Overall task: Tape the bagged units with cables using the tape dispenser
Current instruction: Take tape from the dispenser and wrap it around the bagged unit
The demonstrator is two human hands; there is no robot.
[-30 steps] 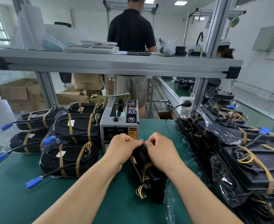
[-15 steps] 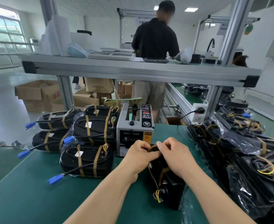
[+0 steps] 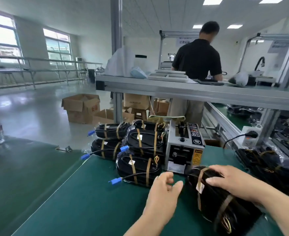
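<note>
Factory packing floor, aluminium-frame workbenches (image 3: 191,90) with green mats (image 3: 82,201), stacked cardboard cartons (image 3: 81,108), tape dispenser (image 3: 184,147), rows of taped units (image 3: 138,169)

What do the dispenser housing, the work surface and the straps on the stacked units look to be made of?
Tape dispenser: likely painted metal, light grey with flat panels. Work surface: matte green mat, probably rubber or vinyl. Straps: tan tape, paper-like or thin film; unclear which.

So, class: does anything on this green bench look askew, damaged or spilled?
Nothing stands out. The black bagged unit under the right hand lies angled, being handled. Taped black units stack beside the grey tape dispenser.
</note>
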